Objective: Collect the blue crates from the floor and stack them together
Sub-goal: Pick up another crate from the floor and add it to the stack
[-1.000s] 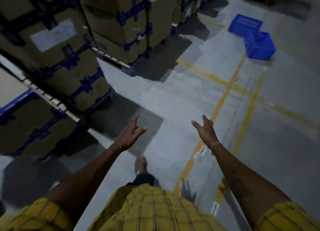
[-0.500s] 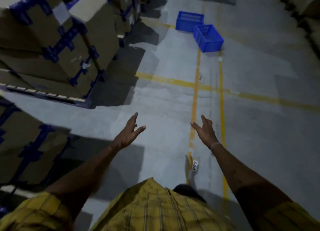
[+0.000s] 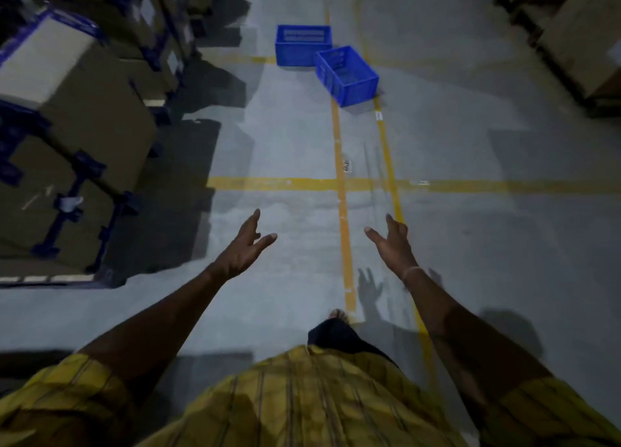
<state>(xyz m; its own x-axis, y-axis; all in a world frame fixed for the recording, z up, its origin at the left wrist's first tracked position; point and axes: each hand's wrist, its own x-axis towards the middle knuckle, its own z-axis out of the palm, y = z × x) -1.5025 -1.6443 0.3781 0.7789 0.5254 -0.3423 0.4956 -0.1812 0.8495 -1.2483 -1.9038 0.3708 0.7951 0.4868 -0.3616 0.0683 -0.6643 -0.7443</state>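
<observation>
Two blue plastic crates stand on the grey floor far ahead, touching at a corner. The farther crate [image 3: 303,45] sits square to me; the nearer crate [image 3: 347,74] is turned at an angle and rests on the yellow floor lines. My left hand [image 3: 247,243] and my right hand [image 3: 391,243] are stretched out in front of me with straight fingers, holding nothing. Both hands are well short of the crates.
Pallets of strapped cardboard boxes [image 3: 67,117] line the left side of the aisle. More boxes [image 3: 578,33] stand at the upper right. Yellow floor lines [image 3: 342,211] run toward the crates and one crosses the aisle. My foot [image 3: 337,315] shows below.
The view has swung so the crates now lie straight ahead and closer. The boxes have slid to the left. Both hands stay outstretched and empty.
</observation>
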